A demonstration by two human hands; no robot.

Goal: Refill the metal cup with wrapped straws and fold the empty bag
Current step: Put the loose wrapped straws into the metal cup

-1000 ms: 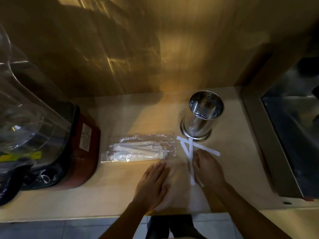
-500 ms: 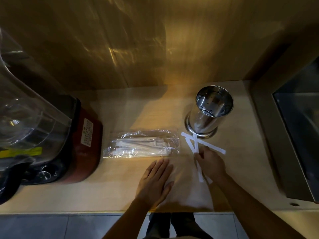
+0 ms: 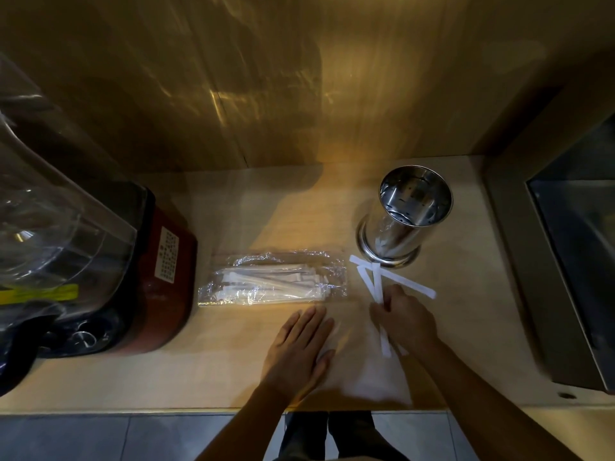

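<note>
Landmark: I place everything against the tall shiny metal cup (image 3: 411, 214), which stands upright at the back right of the pale wooden surface (image 3: 216, 367).
Progress: I judge the refill barely begun; the cup's inside shows bare metal, no straws standing in it.
Bag with straws: the crinkled clear plastic bag (image 3: 276, 277) lies flat to the cup's left, with wrapped straws inside it, so it is neither emptied nor folded.
Flat plastic: a faint clear sheet (image 3: 362, 377) lies in front of the cup, under both hands; I cannot tell whether it is a second bag.
Left hand (image 3: 298, 349): palm down, fingers spread and flat on that sheet, its grip fully open and holding nothing.
Loose straws: a few white paper-wrapped straws (image 3: 407, 282) fan out just in front of the cup's base.
Right hand (image 3: 406, 319): knuckles up, grip pinched closed on several of those straws; one long straw lies outside it.
</note>
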